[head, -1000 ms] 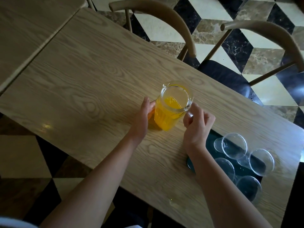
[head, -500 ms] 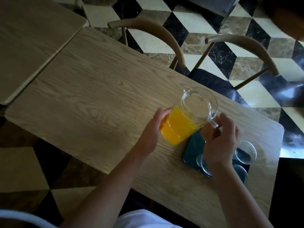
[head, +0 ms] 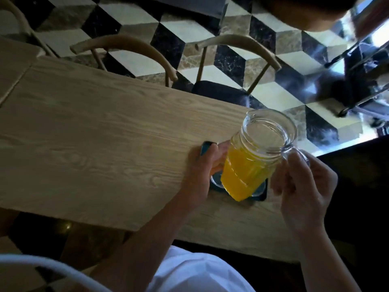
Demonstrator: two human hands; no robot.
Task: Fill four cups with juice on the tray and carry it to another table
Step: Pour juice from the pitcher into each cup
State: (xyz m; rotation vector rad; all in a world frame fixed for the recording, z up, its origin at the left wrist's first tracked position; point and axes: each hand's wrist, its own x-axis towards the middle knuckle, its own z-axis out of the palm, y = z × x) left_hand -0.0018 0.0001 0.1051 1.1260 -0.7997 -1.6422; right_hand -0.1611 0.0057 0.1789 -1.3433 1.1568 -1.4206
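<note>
A glass pitcher (head: 252, 157) half full of orange juice is lifted off the table and hangs above the dark teal tray (head: 205, 147). My right hand (head: 303, 182) grips its clear handle. My left hand (head: 202, 167) rests against the pitcher's lower left side. The pitcher and my hands hide most of the tray. Only the rim of one clear cup (head: 215, 182) shows under the pitcher, and the other cups are hidden.
The light wooden table (head: 105, 144) stretches to the left. A second table (head: 14, 60) adjoins it at the far left. Two curved-back wooden chairs (head: 240, 45) stand along the far edge on a chequered floor. Dark furniture (head: 357, 186) lies to the right.
The pitcher has been lifted off the table and carried right, over the tray. Both hands moved with it, and the view swung right, so the cups are now covered.
</note>
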